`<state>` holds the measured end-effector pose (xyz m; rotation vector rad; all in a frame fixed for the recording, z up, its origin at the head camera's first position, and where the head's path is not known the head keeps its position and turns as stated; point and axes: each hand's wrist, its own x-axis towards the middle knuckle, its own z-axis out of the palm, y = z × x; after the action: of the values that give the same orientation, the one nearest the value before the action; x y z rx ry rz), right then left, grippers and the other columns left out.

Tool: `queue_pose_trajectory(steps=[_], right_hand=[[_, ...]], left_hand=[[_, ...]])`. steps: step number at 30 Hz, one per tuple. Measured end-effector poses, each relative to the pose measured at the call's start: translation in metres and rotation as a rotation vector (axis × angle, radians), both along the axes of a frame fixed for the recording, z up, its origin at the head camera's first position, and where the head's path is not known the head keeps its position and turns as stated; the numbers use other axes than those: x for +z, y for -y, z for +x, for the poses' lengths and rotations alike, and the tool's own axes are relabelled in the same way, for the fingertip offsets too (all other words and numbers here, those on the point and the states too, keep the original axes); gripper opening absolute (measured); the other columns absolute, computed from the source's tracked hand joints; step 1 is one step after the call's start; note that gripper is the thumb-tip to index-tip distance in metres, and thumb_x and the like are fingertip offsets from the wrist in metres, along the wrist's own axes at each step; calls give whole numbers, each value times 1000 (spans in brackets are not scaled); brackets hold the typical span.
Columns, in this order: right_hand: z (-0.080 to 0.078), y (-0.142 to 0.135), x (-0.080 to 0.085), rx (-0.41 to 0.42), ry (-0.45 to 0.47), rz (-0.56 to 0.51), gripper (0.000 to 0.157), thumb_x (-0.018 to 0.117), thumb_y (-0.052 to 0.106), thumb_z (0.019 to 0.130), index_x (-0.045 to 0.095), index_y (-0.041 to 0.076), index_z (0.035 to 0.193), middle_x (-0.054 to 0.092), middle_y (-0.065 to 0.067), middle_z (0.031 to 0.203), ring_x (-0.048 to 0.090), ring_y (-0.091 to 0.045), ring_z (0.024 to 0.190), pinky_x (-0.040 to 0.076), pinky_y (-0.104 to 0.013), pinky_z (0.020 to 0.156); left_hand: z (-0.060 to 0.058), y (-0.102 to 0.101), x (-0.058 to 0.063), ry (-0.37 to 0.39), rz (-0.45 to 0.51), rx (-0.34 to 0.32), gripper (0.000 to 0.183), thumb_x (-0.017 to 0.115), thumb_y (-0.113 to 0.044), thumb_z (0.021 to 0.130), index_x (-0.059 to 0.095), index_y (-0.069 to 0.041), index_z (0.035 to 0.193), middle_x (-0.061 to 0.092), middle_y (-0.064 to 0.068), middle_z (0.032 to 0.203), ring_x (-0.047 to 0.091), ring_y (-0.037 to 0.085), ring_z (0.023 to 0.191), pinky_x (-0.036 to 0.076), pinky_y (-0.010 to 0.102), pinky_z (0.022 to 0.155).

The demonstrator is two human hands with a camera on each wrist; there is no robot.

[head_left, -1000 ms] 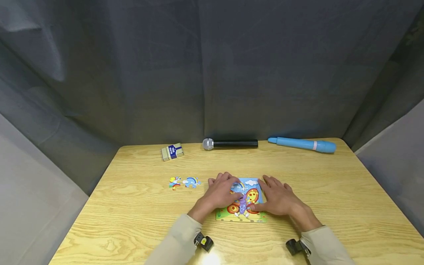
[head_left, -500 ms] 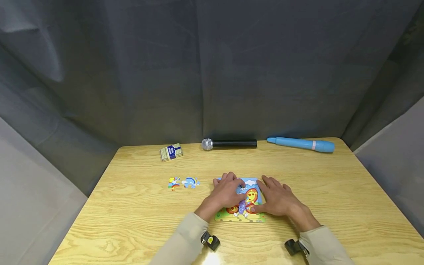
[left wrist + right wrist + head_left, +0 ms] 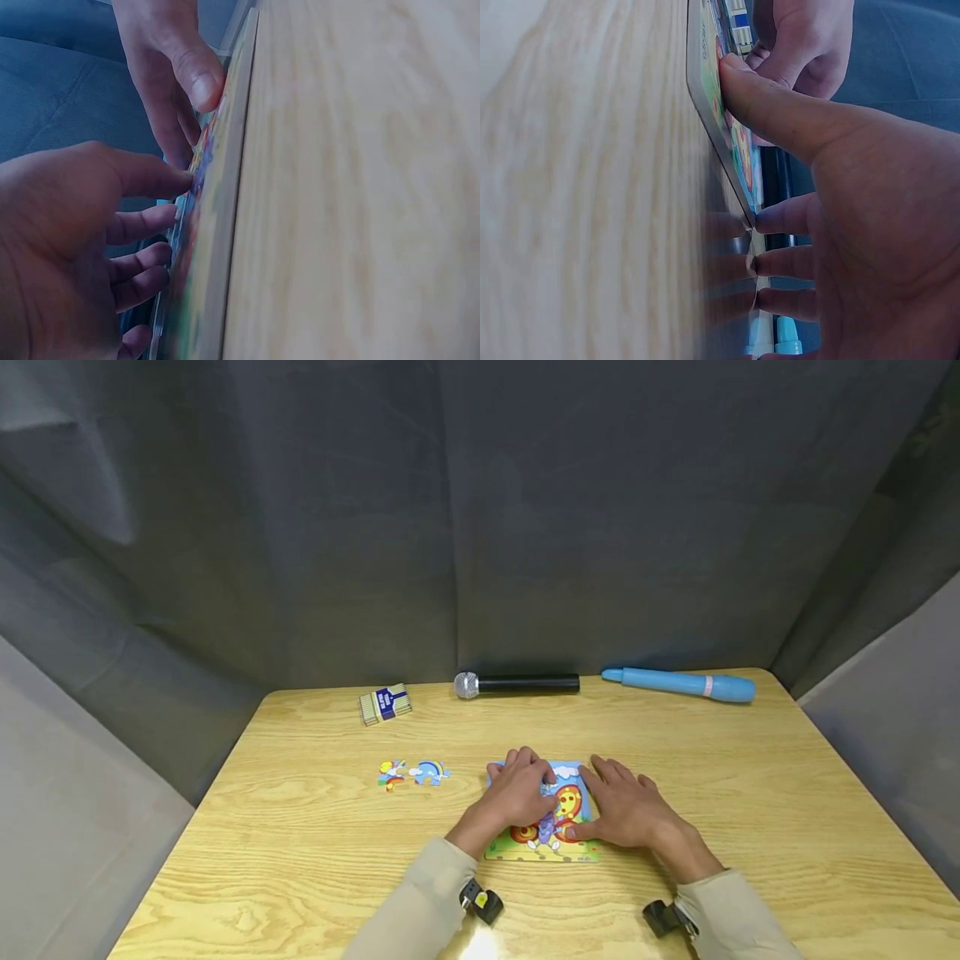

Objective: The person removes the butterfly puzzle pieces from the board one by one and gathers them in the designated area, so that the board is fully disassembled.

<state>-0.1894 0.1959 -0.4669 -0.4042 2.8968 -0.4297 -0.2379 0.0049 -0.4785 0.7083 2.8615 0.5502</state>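
Observation:
A jigsaw puzzle [image 3: 568, 802] with a butterfly picture lies flat on the wooden table. Over its upper left part is my left hand [image 3: 516, 792], thumb and fingertips touching the puzzle surface with fingers loosely bent; the hand covers that area in the head view. My right hand [image 3: 632, 808] rests at the right side, its thumb [image 3: 739, 71] on the puzzle face and its straight fingers beside the right edge and on the table. Loose puzzle pieces lie to the left: a yellow, red and white group [image 3: 392, 771] and a blue one with a rainbow [image 3: 430, 772].
Along the table's back edge lie a pack of thin sticks [image 3: 386, 704] with a blue label, a black microphone [image 3: 525, 684] with a silver head, and a light blue pen-shaped thing [image 3: 678, 684]. A dark curtain [image 3: 360, 527] hangs behind the table [image 3: 285, 860].
My left hand has moved right across the puzzle, covering more of its middle. My right hand has stayed at the right edge. The loose pieces lie as before.

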Motion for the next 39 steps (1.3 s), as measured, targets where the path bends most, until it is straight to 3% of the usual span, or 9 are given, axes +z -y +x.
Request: queue_pose_trajectory(steps=[6,16,28,39], right_hand=[[0,0,0,2,-14,1,102,66,70,74,37,7,148,29,-21,155,29,-45,140,25,-72,101],[0,0,0,-4,-10,-4,102,67,69,74,36,7,148,29,-22,155,29,-46,140,25,-72,101],[0,0,0,-8,-9,-7,102,67,69,74,36,7,148,29,-22,155,28,-45,140,24,-72,102],[0,0,-1,-8,-7,-7,102,68,69,73,36,6,148,29,-22,155,28,-46,141,24,-72,102]], left_hand=[[-1,-1,0,-3,8,-3,20,70,-38,85,60,-24,97,53,-6,114,43,14,102,24,38,77],[-3,-4,0,-36,20,-1,49,71,-33,84,54,-25,129,58,-9,111,49,11,104,26,37,78],[-3,2,1,-48,40,27,44,74,-35,82,58,-26,122,55,-8,110,48,14,103,24,38,80],[-4,28,1,-64,68,31,45,74,-38,83,58,-27,123,55,-5,117,48,16,107,25,38,80]])
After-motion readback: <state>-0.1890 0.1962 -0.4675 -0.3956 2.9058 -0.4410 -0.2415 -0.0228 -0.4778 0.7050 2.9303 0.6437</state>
